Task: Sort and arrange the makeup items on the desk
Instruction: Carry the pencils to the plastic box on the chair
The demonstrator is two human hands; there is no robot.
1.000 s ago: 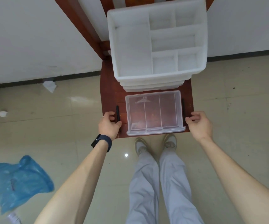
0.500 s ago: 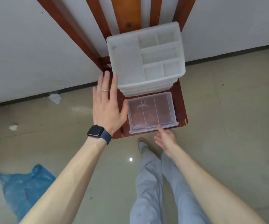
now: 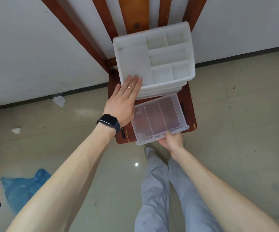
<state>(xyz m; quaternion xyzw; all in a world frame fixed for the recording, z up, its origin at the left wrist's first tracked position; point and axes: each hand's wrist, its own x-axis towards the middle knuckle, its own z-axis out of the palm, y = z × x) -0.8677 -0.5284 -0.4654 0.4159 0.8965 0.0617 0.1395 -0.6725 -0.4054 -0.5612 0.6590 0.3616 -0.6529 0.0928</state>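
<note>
Left hand (image 3: 123, 101) is now pressing flat, fingers straight, on the white organizer's (image 3: 135, 64) near-left corner | right hand (image 3: 172, 139), loose a moment ago, is gripping the clear drawer's (image 3: 158, 118) front lip, below the organizer's near edge | likely bracing to slide the drawer; sorting is not yet starting.

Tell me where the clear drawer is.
Head view, centre: the clear drawer lies just in front of the white organizer, right hand holding its front edge, left hand at its left.

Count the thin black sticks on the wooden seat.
2. The left stick lies beside the clear drawer; the right stick lies on the drawer's other side. The left hand may hide more.
</note>
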